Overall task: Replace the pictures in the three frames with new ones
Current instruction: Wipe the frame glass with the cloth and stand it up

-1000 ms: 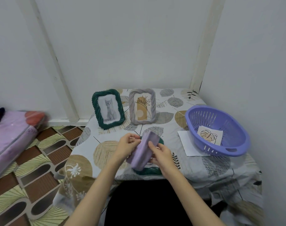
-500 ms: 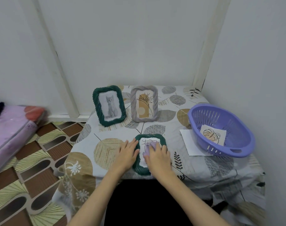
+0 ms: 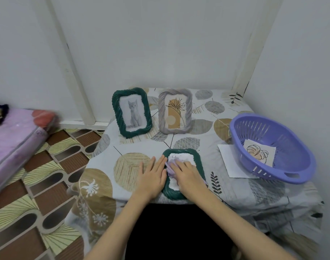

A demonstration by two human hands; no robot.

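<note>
Nearest me, both hands lie on the cloth-covered table. The left hand rests flat, fingers spread, holding nothing, its fingertips touching the left rim of a green frame lying flat. The right hand presses a lilac cloth against that frame's white middle. I cannot tell whether this is the glass front or the back, since the hand hides most of it.

I judge the main risk to be a hard wipe sliding the frame toward the near table edge, as only the left fingertips brace it.

To the right, a purple basket holds one picture and sits on a white sheet; a careless reach could drag both.

Farther back stand a cat frame and a grey frame, upright and easily toppled.
</note>
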